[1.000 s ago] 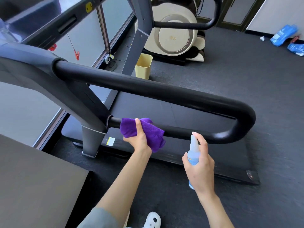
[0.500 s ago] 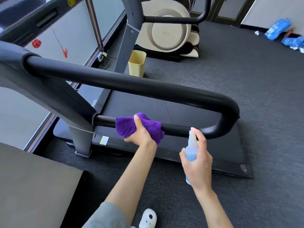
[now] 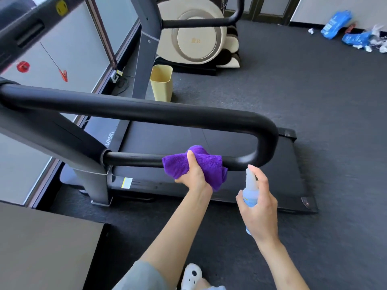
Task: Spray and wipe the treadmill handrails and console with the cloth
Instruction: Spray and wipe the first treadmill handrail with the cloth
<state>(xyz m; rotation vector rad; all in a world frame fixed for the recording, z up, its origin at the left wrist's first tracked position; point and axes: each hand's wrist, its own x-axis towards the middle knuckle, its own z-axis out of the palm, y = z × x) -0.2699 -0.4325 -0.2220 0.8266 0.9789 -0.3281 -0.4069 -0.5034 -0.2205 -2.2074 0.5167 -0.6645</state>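
Observation:
A black looped handrail (image 3: 146, 111) of the treadmill runs across the view and bends back into a lower bar (image 3: 134, 159). My left hand (image 3: 193, 174) grips a purple cloth (image 3: 199, 164) wrapped around that lower bar, near the bend. My right hand (image 3: 258, 204) holds a small pale-blue spray bottle (image 3: 250, 189) upright just right of the cloth, index finger on the nozzle, pointed at the rail's curve. The console's underside (image 3: 29, 28) shows at the top left.
The treadmill deck (image 3: 230, 139) lies below the rail on dark carpet. A yellow bin (image 3: 161, 82) and a cream massage chair (image 3: 196, 36) stand behind it. Blue bags (image 3: 335, 24) lie at the far right. A dark table corner (image 3: 41, 248) sits at bottom left, glass wall to the left.
My left hand has slid the cloth to the right along the lower bar, from near the upright post toward the bend. The right hand keeps the bottle beside it.

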